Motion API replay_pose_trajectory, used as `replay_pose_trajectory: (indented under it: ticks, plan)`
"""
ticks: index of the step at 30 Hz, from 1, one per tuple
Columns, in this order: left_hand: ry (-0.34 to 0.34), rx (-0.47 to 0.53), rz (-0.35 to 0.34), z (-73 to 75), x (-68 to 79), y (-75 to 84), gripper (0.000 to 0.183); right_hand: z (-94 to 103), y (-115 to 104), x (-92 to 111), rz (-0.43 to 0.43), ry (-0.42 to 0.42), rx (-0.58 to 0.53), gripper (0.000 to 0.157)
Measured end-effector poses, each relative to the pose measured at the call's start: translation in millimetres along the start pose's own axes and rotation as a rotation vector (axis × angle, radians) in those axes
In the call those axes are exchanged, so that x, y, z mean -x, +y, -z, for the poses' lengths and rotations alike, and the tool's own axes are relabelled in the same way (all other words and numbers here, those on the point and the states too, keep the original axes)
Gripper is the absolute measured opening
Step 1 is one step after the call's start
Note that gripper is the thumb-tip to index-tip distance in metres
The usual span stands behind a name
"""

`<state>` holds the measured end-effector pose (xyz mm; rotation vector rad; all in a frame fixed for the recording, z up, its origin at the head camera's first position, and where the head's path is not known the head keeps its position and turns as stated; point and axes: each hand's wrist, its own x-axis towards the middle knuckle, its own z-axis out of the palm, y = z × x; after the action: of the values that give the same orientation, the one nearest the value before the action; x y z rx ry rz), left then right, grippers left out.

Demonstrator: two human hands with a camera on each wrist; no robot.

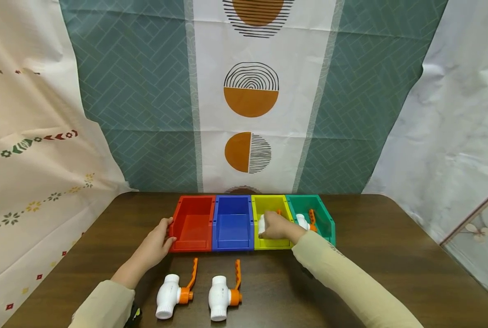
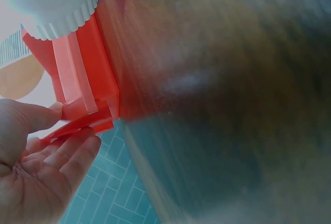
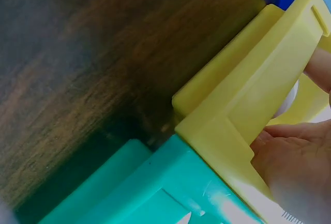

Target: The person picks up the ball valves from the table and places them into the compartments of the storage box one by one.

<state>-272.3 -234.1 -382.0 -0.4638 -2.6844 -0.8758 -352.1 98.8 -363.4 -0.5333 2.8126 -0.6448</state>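
My left hand (image 1: 158, 239) grips the left side wall of the red bin (image 1: 192, 246), thumb on one side and fingers on the other, as the left wrist view shows. My right hand (image 1: 275, 225) is down inside the yellow bin (image 1: 271, 245), its fingers around a white ball valve (image 1: 262, 224) with an orange handle. In the right wrist view, part of the white valve (image 3: 287, 102) shows between thumb and fingers; the hand and the bin wall hide the rest. Two more white ball valves (image 1: 168, 296) (image 1: 218, 298) with orange handles lie on the table before the bins.
A blue bin (image 1: 233, 243) sits between the red and yellow ones. At the right end of the row, the green bin (image 1: 330, 228) holds another white valve (image 1: 302, 221) with an orange handle. The dark wooden table (image 1: 375, 255) ends at a patterned curtain (image 1: 145, 114) behind.
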Motion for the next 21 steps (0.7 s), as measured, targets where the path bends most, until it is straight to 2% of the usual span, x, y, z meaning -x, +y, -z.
replay_pose_trajectory:
  ticks: [2, 6, 10, 14, 21]
  plan:
    - [0.003, -0.002, -0.001, 0.2, 0.0, 0.1, 0.049, 1.0, -1, 0, 0.001, 0.005, -0.002, 0.038]
    - [0.002, -0.014, 0.001, 0.5, 0.5, 0.5, 0.049, 0.7, -3, 3, 0.000, 0.033, -0.016, 0.040]
    - [-0.001, -0.021, -0.005, -1.2, 1.6, 0.5, 0.049, -3.5, -4, 10, -0.011, 0.087, -0.024, 0.057]
    - [0.001, -0.006, -0.014, -1.2, 1.3, 0.8, 0.049, -3.5, -7, 24, 0.039, 0.148, -0.039, 0.073]
    - [0.000, 0.028, -0.016, -0.5, 1.2, 0.0, 0.049, -1.6, -12, 51, 0.154, 0.209, -0.043, 0.061]
